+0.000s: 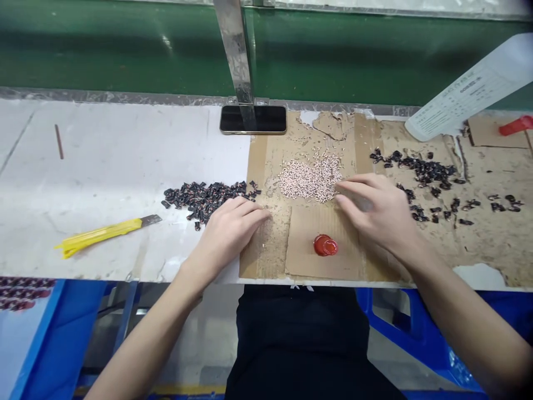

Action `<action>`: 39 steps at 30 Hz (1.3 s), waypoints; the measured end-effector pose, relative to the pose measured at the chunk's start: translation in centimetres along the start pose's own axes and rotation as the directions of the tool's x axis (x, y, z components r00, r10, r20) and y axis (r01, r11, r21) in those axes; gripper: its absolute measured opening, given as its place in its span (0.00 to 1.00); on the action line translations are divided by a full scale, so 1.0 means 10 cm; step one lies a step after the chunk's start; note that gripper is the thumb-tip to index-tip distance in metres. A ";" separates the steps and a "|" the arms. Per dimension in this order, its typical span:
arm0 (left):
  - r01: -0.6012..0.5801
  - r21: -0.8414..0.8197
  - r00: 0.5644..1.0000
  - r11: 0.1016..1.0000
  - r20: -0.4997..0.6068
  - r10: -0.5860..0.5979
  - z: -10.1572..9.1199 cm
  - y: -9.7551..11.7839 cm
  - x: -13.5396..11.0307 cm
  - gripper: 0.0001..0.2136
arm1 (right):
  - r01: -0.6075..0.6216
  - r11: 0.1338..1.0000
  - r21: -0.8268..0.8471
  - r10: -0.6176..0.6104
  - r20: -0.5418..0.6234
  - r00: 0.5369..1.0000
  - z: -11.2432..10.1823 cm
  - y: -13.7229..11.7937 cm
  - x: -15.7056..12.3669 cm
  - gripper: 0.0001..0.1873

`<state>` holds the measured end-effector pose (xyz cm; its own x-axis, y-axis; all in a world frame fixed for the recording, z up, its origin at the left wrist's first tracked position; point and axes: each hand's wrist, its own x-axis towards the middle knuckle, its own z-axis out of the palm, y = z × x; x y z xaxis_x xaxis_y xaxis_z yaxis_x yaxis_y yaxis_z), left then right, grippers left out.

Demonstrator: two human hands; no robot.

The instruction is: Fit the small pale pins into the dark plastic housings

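White workbench [104, 166], partly covered by worn cardboard sheets [420, 250]. A heap of dark, glossy small parts [206, 200] lay on the white top, left of the cardboard; looser dark parts [422, 169] were scattered on the cardboard at right. A heap of pale pink pieces [308, 180] sat centrally on the cardboard. Both sorts were judged light, hard and easily scattered, best pinched singly at the fingertips or swept with flat fingers; material could not be determined. Both forearms reached forward, palms down. The left hand [229, 239] lay open, fingertips just beside the dark heap. The right hand [375, 214] lay open, fingertips beside the pale heap. Neither was clenched or visibly grasping. A red plastic cap [325, 245] lay between the hands.
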<state>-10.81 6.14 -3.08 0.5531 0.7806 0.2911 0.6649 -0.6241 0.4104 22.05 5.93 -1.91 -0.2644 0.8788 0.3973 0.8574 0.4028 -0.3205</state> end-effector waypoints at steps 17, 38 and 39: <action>0.158 -0.986 0.629 -0.045 0.136 -0.766 0.05 0.71 0.03 0.09 | -0.013 0.993 0.121 0.003 0.083 0.997 0.26 -0.30 0.41 0.12; 0.036 -0.617 0.887 0.787 -0.342 -0.309 0.06 1.22 0.29 0.07 | -0.443 0.037 0.896 0.387 0.396 0.833 -0.20 -0.68 -0.11 0.09; 0.017 -0.584 0.894 0.811 -0.355 -0.274 0.07 1.21 0.30 0.07 | -0.434 0.045 0.900 0.387 0.385 0.838 -0.20 -0.69 -0.13 0.09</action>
<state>-0.74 0.91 2.20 0.1336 0.8806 0.4547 0.2552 -0.4739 0.8428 17.35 1.54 1.51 -0.0597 0.9908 -0.1218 -0.2437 -0.1328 -0.9607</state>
